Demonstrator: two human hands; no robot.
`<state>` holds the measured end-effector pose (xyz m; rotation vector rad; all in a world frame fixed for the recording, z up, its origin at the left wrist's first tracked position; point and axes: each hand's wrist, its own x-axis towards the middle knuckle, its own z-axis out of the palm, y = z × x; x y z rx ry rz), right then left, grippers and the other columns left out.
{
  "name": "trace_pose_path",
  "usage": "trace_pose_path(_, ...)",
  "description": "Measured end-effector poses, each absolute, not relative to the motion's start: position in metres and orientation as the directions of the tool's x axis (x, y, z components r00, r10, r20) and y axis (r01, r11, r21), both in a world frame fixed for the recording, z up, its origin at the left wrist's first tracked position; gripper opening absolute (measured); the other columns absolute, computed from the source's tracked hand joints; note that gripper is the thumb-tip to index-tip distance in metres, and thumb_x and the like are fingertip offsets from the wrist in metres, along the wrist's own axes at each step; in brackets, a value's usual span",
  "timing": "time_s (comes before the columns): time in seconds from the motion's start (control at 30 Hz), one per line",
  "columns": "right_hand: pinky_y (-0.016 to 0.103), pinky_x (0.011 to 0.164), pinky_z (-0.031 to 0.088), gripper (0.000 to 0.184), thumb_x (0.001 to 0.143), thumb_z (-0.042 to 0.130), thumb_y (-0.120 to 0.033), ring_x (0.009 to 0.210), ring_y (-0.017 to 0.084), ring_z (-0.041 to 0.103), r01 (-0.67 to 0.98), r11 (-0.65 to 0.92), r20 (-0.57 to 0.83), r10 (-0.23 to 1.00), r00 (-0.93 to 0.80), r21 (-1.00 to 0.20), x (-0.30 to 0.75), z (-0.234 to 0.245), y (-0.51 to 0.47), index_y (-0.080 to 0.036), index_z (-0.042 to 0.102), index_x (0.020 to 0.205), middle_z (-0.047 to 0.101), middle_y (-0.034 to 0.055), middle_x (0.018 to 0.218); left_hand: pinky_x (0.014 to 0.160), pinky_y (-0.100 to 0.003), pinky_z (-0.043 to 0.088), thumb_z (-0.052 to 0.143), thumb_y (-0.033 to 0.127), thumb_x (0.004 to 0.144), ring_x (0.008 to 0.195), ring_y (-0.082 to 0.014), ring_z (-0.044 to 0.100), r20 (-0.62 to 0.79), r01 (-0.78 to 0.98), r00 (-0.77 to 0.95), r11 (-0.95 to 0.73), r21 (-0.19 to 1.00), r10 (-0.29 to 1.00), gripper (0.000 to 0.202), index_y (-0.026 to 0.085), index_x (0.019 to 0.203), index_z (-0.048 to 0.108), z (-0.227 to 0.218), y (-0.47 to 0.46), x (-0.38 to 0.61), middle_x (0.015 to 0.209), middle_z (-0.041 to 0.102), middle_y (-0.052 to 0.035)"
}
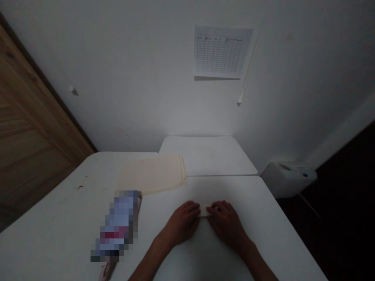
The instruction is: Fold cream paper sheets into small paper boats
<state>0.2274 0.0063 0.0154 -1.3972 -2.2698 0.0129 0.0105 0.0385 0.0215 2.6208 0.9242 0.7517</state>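
The left hand [185, 220] was partly curled, palm down, and the left end of a small pale piece [203, 211] was held under its bent fingers. The piece was set between the two hands at the white table [266, 234]; its material could not be made out. By the right hand [225, 223], also half closed, the right end was held with the fingertips drawn together.

At the far left, a wooden panel [32, 105] was seen against the wall [131, 78]. Small red marks [80, 187] were left on the table. A pixelated object [120, 222], obscured beyond recognition, was laid left of the left hand, its upper end against thin cream sheets [152, 173], which were stacked flat. Behind the hands, a white rounded surface [208, 156] was placed by the wall. Above it, a printed sheet [221, 50], ruled in a grid, was fixed beside a slim white rod [245, 86]. At the right, a white container [288, 179] was seen beyond the table's edge.
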Motion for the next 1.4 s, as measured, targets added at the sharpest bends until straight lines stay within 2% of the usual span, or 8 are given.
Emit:
trace_pose_path(0.1, 0.037, 0.087, 0.042, 0.023, 0.089, 0.056, -0.021, 0.095, 0.021, 0.054, 0.842, 0.484, 0.397, 0.84, -0.37, -0.239, 0.228, 0.012, 0.009, -0.026, 0.062, 0.111, 0.061, 0.007, 0.103, 0.091, -0.037, 0.051, 0.052, 0.011, 0.085, 0.107, -0.0215, 0.057, 0.393, 0.499, 0.659, -0.763, 0.41, 0.642, 0.024, 0.02, 0.105, 0.063, 0.023, 0.038, 0.009, 0.111, 0.064, -0.0091)
trace_pose_path(0.3, 0.039, 0.089, 0.043, 0.023, 0.089, 0.057, -0.023, 0.097, 0.022, 0.055, 0.831, 0.477, 0.407, 0.845, -0.346, -0.285, 0.23, 0.012, 0.01, -0.025, 0.063, 0.111, 0.062, 0.0067, 0.104, 0.096, -0.042, 0.049, 0.05, 0.018, 0.089, 0.108, -0.0227, 0.059, 0.443, 0.555, 0.605, -0.749, 0.362, 0.662, 0.025, 0.02, 0.11, 0.063, 0.009, 0.039, 0.003, 0.113, 0.065, -0.0086)
trace_pose_path(0.4, 0.04, 0.09, 0.043, 0.023, 0.089, 0.058, -0.024, 0.098, 0.022, 0.055, 0.827, 0.478, 0.425, 0.841, -0.335, -0.294, 0.229, 0.014, 0.011, -0.024, 0.062, 0.111, 0.062, 0.0074, 0.107, 0.092, -0.04, 0.051, 0.047, 0.018, 0.092, 0.104, -0.0214, 0.061, 0.446, 0.578, 0.587, -0.736, 0.354, 0.676, 0.025, 0.02, 0.112, 0.063, 0.005, 0.041, 0.002, 0.111, 0.067, -0.0075)
trace_pose_path(0.6, 0.035, 0.088, 0.047, 0.024, 0.087, 0.057, -0.017, 0.097, 0.019, 0.058, 0.799, 0.519, 0.504, 0.799, -0.328, -0.303, 0.22, 0.015, 0.021, -0.022, 0.063, 0.109, 0.065, 0.0077, 0.105, 0.085, -0.034, 0.053, 0.044, 0.018, 0.093, 0.093, -0.0192, 0.065, 0.423, 0.604, 0.584, -0.719, 0.345, 0.693, 0.025, 0.021, 0.11, 0.062, 0.011, 0.045, 0.004, 0.102, 0.069, -0.0065)
trace_pose_path(0.8, 0.031, 0.084, 0.046, 0.022, 0.084, 0.058, -0.01, 0.09, 0.017, 0.058, 0.766, 0.537, 0.466, 0.811, -0.354, -0.354, 0.216, 0.008, 0.03, -0.022, 0.067, 0.099, 0.068, 0.0033, 0.095, 0.081, -0.03, 0.052, 0.046, 0.015, 0.091, 0.088, -0.0179, 0.064, 0.396, 0.617, 0.589, -0.708, 0.342, 0.704, 0.022, 0.021, 0.104, 0.063, 0.011, 0.047, 0.007, 0.095, 0.069, -0.0057)
trace_pose_path(1.0, 0.032, 0.084, 0.044, 0.02, 0.083, 0.06, -0.009, 0.09, 0.018, 0.057, 0.778, 0.535, 0.449, 0.814, -0.369, -0.33, 0.216, 0.003, 0.029, -0.022, 0.068, 0.097, 0.068, 0.0033, 0.095, 0.086, -0.037, 0.05, 0.056, 0.011, 0.084, 0.093, -0.0221, 0.06, 0.394, 0.644, 0.611, -0.721, 0.256, 0.687, 0.015, 0.019, 0.093, 0.064, 0.01, 0.047, 0.011, 0.094, 0.068, -0.0055)
trace_pose_path(1.23, 0.032, 0.084, 0.043, 0.019, 0.087, 0.061, -0.014, 0.091, 0.018, 0.055, 0.763, 0.579, 0.462, 0.781, -0.42, -0.286, 0.213, 0.006, 0.029, -0.025, 0.067, 0.101, 0.068, 0.0027, 0.097, 0.084, -0.038, 0.046, 0.065, 0.014, 0.079, 0.098, -0.0242, 0.055, 0.293, 0.721, 0.578, -0.645, 0.254, 0.762, 0.017, 0.02, 0.094, 0.062, 0.016, 0.046, 0.015, 0.102, 0.063, -0.0059)
trace_pose_path(1.4, 0.032, 0.082, 0.044, 0.016, 0.088, 0.06, -0.014, 0.086, 0.018, 0.056, 0.76, 0.588, 0.479, 0.77, -0.421, -0.278, 0.214, 0.002, 0.029, -0.024, 0.069, 0.097, 0.069, 0.0036, 0.093, 0.087, -0.042, 0.043, 0.063, 0.014, 0.081, 0.102, -0.027, 0.054, 0.218, 0.82, 0.532, -0.562, 0.108, 0.818, 0.015, 0.019, 0.096, 0.063, 0.025, 0.044, 0.026, 0.106, 0.061, -0.0087)
